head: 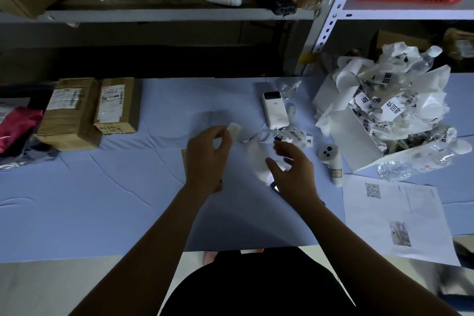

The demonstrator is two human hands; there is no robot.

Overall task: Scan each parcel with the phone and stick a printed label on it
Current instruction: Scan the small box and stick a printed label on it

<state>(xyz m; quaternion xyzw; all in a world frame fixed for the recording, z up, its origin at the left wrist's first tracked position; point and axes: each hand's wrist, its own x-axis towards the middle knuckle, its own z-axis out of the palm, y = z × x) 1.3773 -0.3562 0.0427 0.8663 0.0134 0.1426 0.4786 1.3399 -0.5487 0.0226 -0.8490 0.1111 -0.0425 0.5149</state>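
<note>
Left hand (207, 156) pinches a small white slip (234, 129); right hand (295, 174) hovers, fingers spread, above the blue table (102, 200).

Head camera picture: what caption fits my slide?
Left hand pinches a small white scrap above the blue table; right hand hovers nearby.

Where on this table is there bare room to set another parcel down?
Bare blue table in front of the cardboard boxes, left of the left hand pinching a white piece; also the strip between boxes and power bank. Crowded on the right: scrap-filled white box, bottle, printed sheet.
</note>
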